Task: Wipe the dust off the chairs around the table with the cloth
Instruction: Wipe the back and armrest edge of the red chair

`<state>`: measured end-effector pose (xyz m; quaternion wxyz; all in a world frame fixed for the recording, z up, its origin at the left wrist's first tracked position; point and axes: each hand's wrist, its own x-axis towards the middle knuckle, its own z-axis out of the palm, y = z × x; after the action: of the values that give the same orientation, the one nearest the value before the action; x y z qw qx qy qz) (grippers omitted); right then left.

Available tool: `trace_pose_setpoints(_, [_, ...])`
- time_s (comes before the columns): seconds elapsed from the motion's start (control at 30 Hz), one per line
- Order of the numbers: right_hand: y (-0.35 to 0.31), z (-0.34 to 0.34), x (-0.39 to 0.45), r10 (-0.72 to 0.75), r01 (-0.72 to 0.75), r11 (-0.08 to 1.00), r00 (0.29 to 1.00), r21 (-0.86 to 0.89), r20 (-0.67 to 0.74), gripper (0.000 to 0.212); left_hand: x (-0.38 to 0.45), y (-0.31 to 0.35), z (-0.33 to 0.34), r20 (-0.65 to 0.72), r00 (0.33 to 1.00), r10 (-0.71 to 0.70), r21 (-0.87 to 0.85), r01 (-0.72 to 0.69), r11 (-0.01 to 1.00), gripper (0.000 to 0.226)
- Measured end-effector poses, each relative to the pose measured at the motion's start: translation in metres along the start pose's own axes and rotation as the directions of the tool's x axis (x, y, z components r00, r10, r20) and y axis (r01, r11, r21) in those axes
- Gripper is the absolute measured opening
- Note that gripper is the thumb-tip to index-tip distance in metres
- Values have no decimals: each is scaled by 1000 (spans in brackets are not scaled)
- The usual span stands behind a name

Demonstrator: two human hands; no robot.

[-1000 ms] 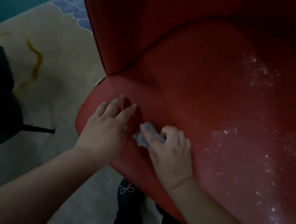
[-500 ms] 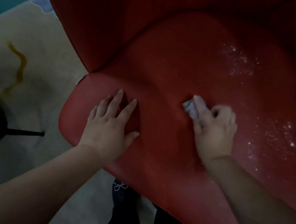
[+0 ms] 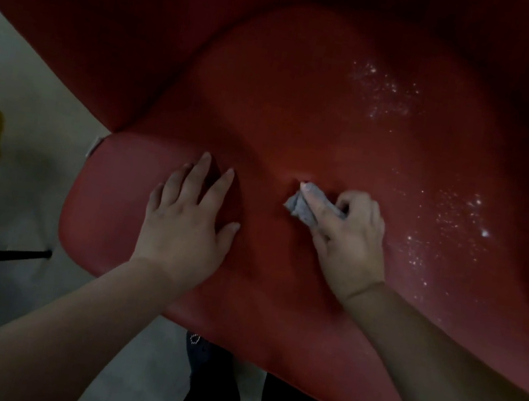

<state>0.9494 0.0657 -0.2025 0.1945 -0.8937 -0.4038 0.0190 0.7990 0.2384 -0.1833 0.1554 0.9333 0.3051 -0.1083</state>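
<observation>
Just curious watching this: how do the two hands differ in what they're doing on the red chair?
The left hand lies flat with fingers spread and holds nothing; the right hand is curled, gripping a grey cloth. White dust lies beside the right hand, none by the left. Both rest on the seat.

- The red chair seat (image 3: 303,120) is looking like smooth leather-type material with a soft sheen.
- White dust specks (image 3: 384,91) are giving its right part a grainy look.
- The grey cloth (image 3: 303,206) is looking soft, matt and crumpled.
- The floor (image 3: 25,127) is appearing pale and matt.
</observation>
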Motion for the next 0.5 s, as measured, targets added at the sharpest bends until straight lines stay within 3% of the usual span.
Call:
trace_pose_setpoints(0.13, [-11, -4, -26, 59, -59, 998, 996, 10, -64, 60, 4, 3, -3, -17, 1000, 2, 13, -1, 1000, 72])
trace_pose_setpoints(0.27, [-21, -2, -104, -162, 169, 982, 983, -84, 82, 50, 5, 13, -3, -20, 999, 41, 19, -41, 999, 71])
trace_pose_setpoints(0.33, [-5, -5, -103, -202, 211, 974, 974, -88, 101, 52, 5, 17, -1, -21, 998, 62, 33, -61, 998, 71])
trace_pose_setpoints(0.4, [16, -6, -73, -166, 166, 978, 986, -122, 15, 56, 4, 19, 1, -12, 997, 77, 44, -77, 996, 71])
trace_pose_setpoints(0.5, [40, -11, -21, 6, -17, 993, 996, -115, -94, 60, 4, 21, 3, 0, 997, 78, 50, -78, 996, 72])
